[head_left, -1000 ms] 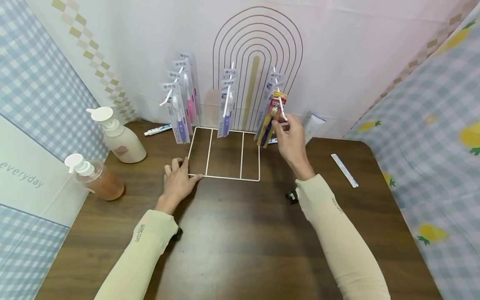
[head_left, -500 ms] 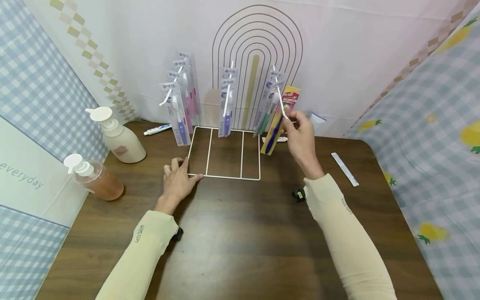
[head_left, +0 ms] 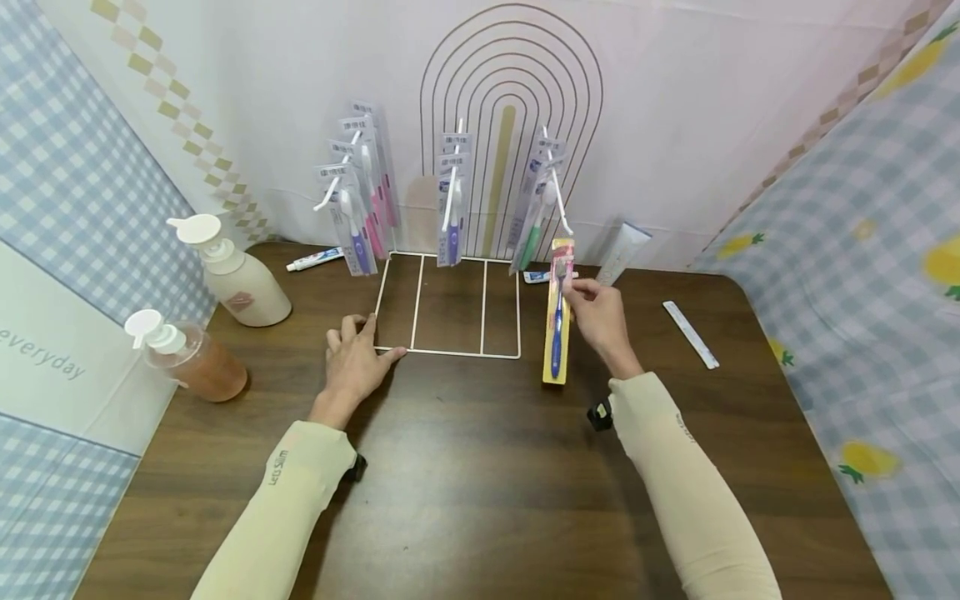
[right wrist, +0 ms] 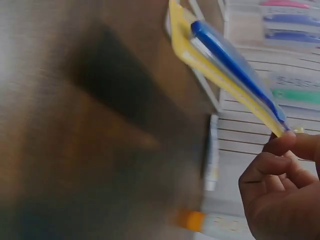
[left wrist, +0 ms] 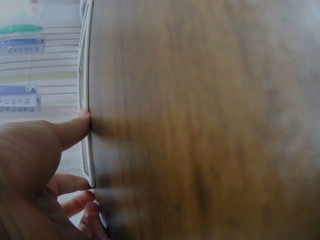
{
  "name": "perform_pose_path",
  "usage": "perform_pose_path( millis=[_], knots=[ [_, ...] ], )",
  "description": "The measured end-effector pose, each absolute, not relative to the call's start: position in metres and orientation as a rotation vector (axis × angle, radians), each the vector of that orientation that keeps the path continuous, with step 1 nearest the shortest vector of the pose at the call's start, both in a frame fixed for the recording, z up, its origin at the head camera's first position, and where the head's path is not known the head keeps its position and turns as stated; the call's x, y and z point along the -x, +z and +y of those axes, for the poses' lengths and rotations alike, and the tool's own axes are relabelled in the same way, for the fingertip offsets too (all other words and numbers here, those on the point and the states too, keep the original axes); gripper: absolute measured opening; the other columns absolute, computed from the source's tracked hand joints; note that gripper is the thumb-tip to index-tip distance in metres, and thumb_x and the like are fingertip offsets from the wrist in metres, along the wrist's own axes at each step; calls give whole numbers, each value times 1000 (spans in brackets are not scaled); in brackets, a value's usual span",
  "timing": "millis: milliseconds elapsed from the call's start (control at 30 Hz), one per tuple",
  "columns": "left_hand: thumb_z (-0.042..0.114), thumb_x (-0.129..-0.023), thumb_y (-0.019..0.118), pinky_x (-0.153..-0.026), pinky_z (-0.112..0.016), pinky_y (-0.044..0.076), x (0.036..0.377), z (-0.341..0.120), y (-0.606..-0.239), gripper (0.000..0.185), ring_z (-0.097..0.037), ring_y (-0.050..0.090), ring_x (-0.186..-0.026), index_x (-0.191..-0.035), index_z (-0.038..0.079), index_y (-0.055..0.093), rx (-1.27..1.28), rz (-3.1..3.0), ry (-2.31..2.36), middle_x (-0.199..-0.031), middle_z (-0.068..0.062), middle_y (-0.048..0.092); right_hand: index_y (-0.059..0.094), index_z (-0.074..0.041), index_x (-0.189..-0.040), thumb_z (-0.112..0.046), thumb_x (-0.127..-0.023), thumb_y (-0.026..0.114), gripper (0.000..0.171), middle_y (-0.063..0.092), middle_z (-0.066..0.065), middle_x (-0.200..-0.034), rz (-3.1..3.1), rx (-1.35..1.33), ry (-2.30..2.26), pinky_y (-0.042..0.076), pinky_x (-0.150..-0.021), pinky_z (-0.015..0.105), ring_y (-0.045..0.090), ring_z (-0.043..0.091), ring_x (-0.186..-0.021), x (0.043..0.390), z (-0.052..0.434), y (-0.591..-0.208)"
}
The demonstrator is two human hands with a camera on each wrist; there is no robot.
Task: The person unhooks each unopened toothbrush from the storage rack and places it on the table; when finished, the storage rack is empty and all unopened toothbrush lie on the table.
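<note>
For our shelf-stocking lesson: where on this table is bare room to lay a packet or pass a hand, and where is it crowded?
Bare wood lies in front of the wire rack, between the left hand and right hand, down to the near edge. A smaller patch lies between the right hand and the ruler. The back edge is crowded with hanging toothbrush packets; two pump bottles fill the left corner.

Two pump bottles stand at the table's left edge, a cream one (head_left: 238,279) behind a clear one (head_left: 187,357) with brownish liquid. A small toothpaste tube (head_left: 315,259) lies near the back wall, a white tube (head_left: 624,252) leans against the backdrop, and a white strip (head_left: 691,334) lies on the brown table (head_left: 480,483) at right.
</note>
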State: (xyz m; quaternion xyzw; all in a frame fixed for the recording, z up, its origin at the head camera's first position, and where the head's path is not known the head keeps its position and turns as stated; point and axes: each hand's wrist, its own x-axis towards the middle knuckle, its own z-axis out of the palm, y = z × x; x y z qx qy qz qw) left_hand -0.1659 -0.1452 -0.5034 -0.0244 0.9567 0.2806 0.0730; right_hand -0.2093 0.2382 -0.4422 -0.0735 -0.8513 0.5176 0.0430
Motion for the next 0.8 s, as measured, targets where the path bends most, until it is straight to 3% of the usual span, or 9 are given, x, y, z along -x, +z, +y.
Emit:
perform_pose_path(
  millis=[167,367,533,800],
  knots=[
    [45,-112,73,-119,-68,39,165,-146,-502,92,-53,34,-139,-178,-3,31,83,2863,857,-176,-26,32,81,7,-129,-17,-112,72,30,75,2,-85,-2680,270,1675,50,-62,21,66,11,-68,213,243,-486],
    [46,-112,73,-119,-70,39,165,-143,-502,92,-54,35,-139,-177,-4,32,74,2860,877,-176,-26,33,86,0,-116,-17,-109,75,22,75,-1,-73,-2749,364,1670,50,-55,26,65,11,-62,226,250,-540],
    [45,-111,74,-118,-70,39,165,-142,-504,92,-54,36,-138,-177,-4,33,81,2866,881,-175,-27,34,84,5,-120,-14,-110,73,24,73,1,-71,-2840,446,1600,53,-55,28,66,13,-61,219,236,-533],
    [44,-113,73,-119,-70,39,165,-143,-504,90,-54,35,-139,-177,-4,33,79,2871,875,-175,-26,33,88,0,-108,-19,-108,78,21,75,0,-67,-2877,529,1486,48,-56,24,64,9,-63,204,223,-506]
  ],
)
